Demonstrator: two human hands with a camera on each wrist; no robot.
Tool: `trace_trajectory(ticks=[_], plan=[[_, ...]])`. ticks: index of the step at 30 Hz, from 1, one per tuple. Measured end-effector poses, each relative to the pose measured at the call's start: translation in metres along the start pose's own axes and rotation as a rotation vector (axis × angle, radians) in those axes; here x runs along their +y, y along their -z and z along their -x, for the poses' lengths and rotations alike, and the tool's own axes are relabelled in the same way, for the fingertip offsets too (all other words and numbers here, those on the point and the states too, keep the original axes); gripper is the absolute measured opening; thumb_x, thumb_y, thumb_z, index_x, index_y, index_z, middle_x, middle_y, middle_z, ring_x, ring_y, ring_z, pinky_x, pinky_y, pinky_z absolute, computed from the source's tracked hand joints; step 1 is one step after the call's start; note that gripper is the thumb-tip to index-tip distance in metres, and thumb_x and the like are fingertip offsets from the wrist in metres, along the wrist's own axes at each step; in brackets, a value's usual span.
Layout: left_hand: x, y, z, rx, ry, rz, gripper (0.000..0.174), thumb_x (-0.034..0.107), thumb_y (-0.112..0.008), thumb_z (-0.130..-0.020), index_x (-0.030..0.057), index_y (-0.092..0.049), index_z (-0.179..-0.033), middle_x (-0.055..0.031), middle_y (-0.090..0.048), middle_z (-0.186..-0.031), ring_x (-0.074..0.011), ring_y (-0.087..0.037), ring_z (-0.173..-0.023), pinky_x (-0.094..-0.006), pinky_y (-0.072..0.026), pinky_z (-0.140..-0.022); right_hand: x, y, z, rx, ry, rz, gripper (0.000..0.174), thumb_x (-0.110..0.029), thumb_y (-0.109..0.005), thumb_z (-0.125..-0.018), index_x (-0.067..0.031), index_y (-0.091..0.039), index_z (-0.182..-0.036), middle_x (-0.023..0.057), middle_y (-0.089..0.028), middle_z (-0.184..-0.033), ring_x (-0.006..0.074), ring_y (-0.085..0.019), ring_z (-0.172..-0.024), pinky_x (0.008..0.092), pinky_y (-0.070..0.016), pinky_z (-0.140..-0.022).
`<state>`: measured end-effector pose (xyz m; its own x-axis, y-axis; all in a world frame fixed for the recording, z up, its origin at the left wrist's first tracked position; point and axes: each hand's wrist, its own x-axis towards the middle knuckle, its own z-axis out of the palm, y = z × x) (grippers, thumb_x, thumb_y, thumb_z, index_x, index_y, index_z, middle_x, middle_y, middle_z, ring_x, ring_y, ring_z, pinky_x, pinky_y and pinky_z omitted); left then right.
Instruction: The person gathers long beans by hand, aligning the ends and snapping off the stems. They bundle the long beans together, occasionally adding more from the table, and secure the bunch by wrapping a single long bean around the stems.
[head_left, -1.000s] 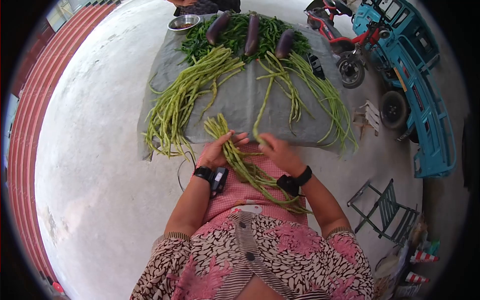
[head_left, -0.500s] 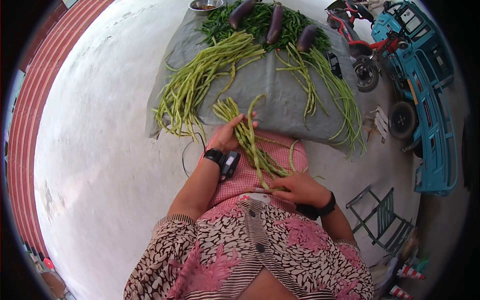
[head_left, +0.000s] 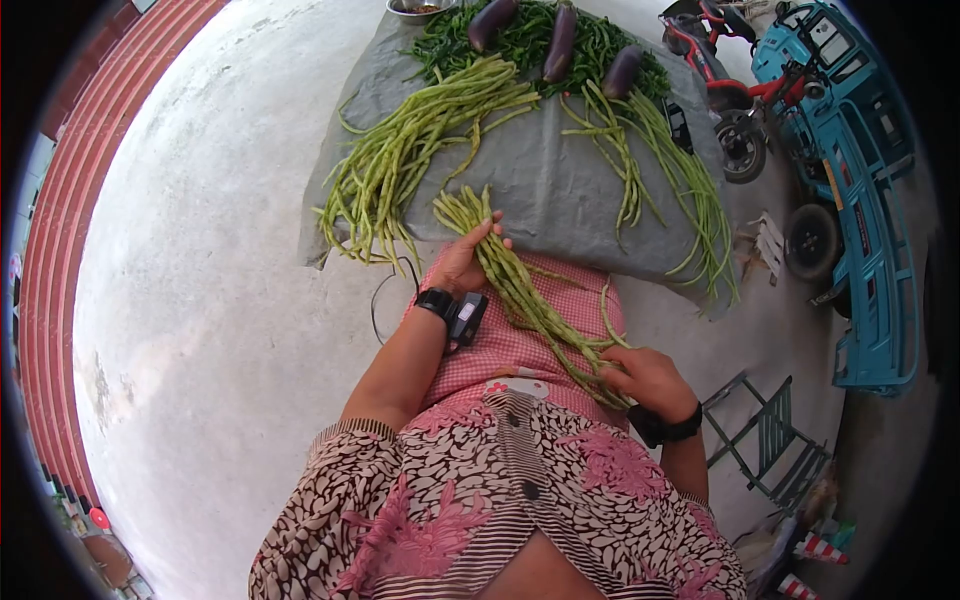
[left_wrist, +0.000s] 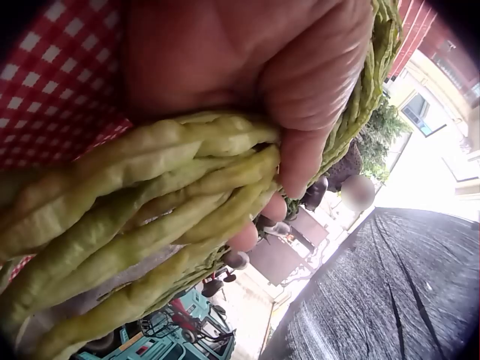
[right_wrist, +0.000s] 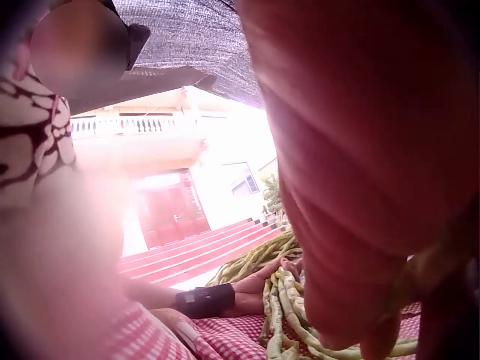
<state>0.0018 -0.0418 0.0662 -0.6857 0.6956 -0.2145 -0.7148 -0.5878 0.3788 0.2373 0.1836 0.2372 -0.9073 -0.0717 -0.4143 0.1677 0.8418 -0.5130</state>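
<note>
Long-bean bunch [head_left: 515, 283] lay over checked cloth [head_left: 488, 342], right hand [head_left: 653, 380] curled round its near-right ends, left hand [head_left: 463, 263] clamped on its farther part; step judged gathering, next move likely needed steady left grip, freed right hand for loose beans [head_left: 624, 168] far right.

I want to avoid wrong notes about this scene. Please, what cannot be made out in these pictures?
Metal bowl: head view, cut off by the top edge; contents unclear.
Black object on the cloth: head view, too small to identify.
Held beans: head view, overlapping hides their exact number.
Right hand: head view, its back hides some fingers.
</note>
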Motion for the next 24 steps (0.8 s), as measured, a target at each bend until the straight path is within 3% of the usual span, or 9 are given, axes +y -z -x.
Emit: trace_trajectory(ticks=[2,5,8,9,11,15,20,24], plan=[[-0.001,0.006,-0.003,-0.027,-0.005,0.038,0.03,0.025,-0.061,-0.094,0.0123,-0.051,-0.119,-0.0006,-0.061,-0.094,-0.0211,-0.063,-0.093,-0.0442,-0.0536,-0.082,0.004,-0.003,0.002,0.042,-0.016,0.003,0.028,-0.031,-0.057,-0.088,-0.0085,-0.064,-0.101,0.0174,-0.065,-0.086,0.0379,-0.062,-0.08,0.0438,-0.0484,-0.072],[-0.004,0.003,-0.003,0.001,-0.009,0.1,0.027,0.022,-0.062,-0.093,0.0138,-0.05,-0.116,-0.0017,-0.061,-0.095,-0.0248,-0.063,-0.095,-0.048,-0.0522,-0.086,0.011,-0.002,0.009,0.088,-0.019,-0.078,0.03,-0.033,-0.057,-0.089,-0.0055,-0.063,-0.1,0.0171,-0.063,-0.082,0.0337,-0.063,-0.071,0.0409,-0.0488,-0.067],[0.002,-0.027,0.009,0.113,0.006,0.087,0.022,0.023,-0.063,-0.092,0.0159,-0.052,-0.11,-0.0001,-0.061,-0.093,-0.0246,-0.062,-0.093,-0.0474,-0.0478,-0.094,0.011,0.007,0.019,0.016,-0.408,-0.302,0.035,-0.036,-0.056,-0.092,-0.0022,-0.061,-0.098,0.015,-0.062,-0.076,0.026,-0.062,-0.062,0.037,-0.0483,-0.062],[0.002,-0.035,0.012,0.156,0.016,0.069,0.021,0.023,-0.064,-0.092,0.0166,-0.052,-0.108,0.0009,-0.061,-0.093,-0.024,-0.061,-0.092,-0.0464,-0.046,-0.096,0.016,0.005,0.021,0.047,-0.438,-0.361,0.037,-0.038,-0.055,-0.092,-0.002,-0.061,-0.097,0.0142,-0.061,-0.075,0.0236,-0.061,-0.061,0.0359,-0.0479,-0.06],[-0.002,-0.017,0.004,0.046,0.0,0.061,0.021,0.022,-0.063,-0.092,0.0169,-0.053,-0.109,0.0006,-0.061,-0.092,-0.0232,-0.061,-0.093,-0.0461,-0.0463,-0.096,0.032,-0.008,0.027,0.117,-0.509,-0.48,0.04,-0.041,-0.054,-0.094,-0.0014,-0.061,-0.096,0.0125,-0.059,-0.071,0.019,-0.06,-0.057,0.0338,-0.0472,-0.057],[-0.004,0.0,-0.002,0.006,-0.049,0.132,0.024,0.02,-0.061,-0.093,0.0147,-0.05,-0.113,-0.0028,-0.06,-0.087,-0.0235,-0.062,-0.087,-0.0476,-0.0476,-0.094,0.07,-0.036,0.038,0.077,-0.453,-0.273,0.04,-0.041,-0.052,-0.095,-0.0031,-0.063,-0.095,0.015,-0.064,-0.078,0.0282,-0.063,-0.067,0.0371,-0.0489,-0.063],[-0.004,-0.002,-0.002,0.04,-0.074,0.087,0.028,0.022,-0.061,-0.094,0.0131,-0.05,-0.118,0.0012,-0.055,-0.079,-0.0185,-0.057,-0.079,-0.041,-0.0479,-0.089,0.069,-0.029,0.033,0.115,-0.422,0.134,0.034,-0.038,-0.055,-0.091,-0.0056,-0.064,-0.097,0.0171,-0.067,-0.09,0.0372,-0.063,-0.087,0.0438,-0.0495,-0.075],[-0.002,0.0,-0.002,0.032,-0.037,0.037,0.03,0.022,-0.061,-0.094,0.0131,-0.051,-0.121,0.0036,-0.054,-0.079,-0.016,-0.057,-0.079,-0.0381,-0.0489,-0.086,0.08,-0.016,-0.015,0.349,-0.26,0.099,0.035,-0.036,-0.059,-0.087,-0.007,-0.063,-0.105,0.0161,-0.066,-0.099,0.0356,-0.063,-0.093,0.0454,-0.049,-0.08]])
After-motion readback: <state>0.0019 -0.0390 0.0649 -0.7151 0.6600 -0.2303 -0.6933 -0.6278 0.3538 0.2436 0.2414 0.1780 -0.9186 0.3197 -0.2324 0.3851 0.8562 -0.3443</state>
